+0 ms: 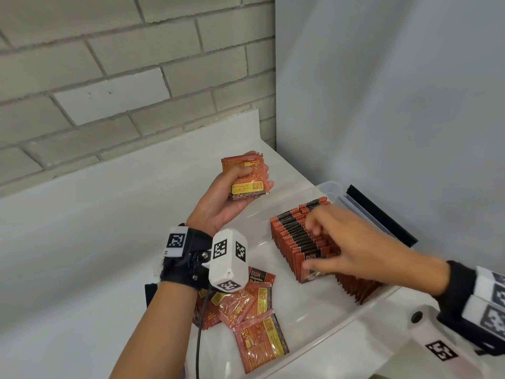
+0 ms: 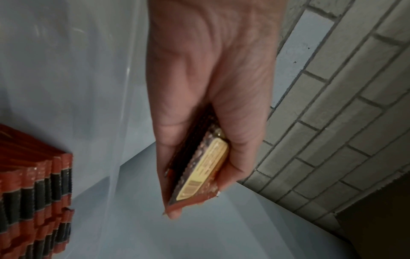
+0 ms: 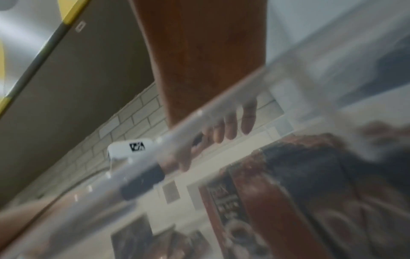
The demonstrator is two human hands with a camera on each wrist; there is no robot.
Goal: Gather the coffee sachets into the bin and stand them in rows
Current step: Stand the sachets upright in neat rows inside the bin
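My left hand [image 1: 257,177] is raised over the counter and grips a small stack of orange-red coffee sachets [image 1: 246,184], thumb across the front; the left wrist view shows the same stack [image 2: 200,168] edge-on in that hand [image 2: 195,122]. Rows of standing sachets [image 1: 295,236] fill the right part of the clear bin [image 1: 341,322]. My right hand [image 1: 311,246] lies over those rows, fingers spread on the tops and thumb against the front sachet. Loose sachets [image 1: 254,313] lie flat at the bin's near left. The right wrist view is blurred, showing fingers [image 3: 229,128] above sachets [image 3: 288,192].
The bin sits on a white counter [image 1: 95,242] against a grey brick wall [image 1: 109,77], with a pale panel on the right. A black flat piece [image 1: 382,214] leans behind the bin. In the left wrist view the standing rows [image 2: 33,192] are at the lower left.
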